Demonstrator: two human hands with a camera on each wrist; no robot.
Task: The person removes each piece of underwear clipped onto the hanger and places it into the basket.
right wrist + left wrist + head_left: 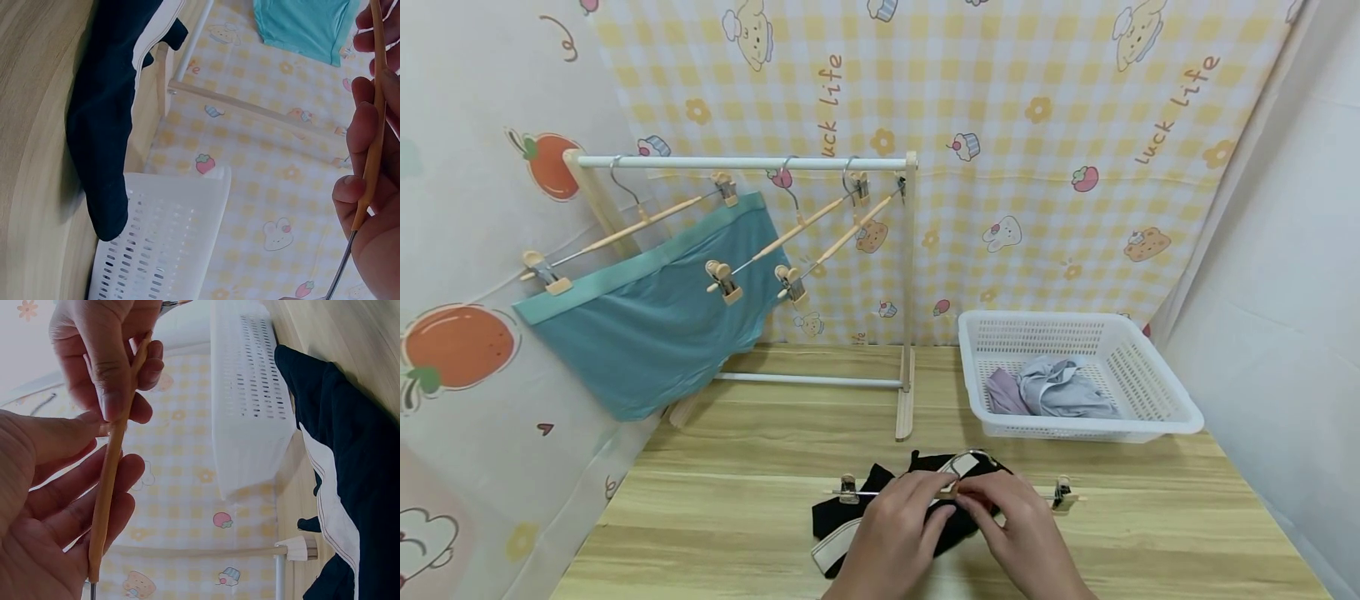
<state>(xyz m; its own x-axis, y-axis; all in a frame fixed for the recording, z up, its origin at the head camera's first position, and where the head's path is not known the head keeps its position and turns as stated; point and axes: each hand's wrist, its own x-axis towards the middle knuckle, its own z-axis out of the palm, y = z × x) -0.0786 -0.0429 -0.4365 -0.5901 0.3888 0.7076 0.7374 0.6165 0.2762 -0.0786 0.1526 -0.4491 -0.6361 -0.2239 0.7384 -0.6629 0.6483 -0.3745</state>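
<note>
Hands (958,521) grip slim wooden hanger (955,493) (metal clips).

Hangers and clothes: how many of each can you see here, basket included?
Clip hangers: 4, three on the rail, one gripped by the left hand and right hand
Garments: 4, teal, black, purple, grey
Baskets: 1
Total: 9
</note>
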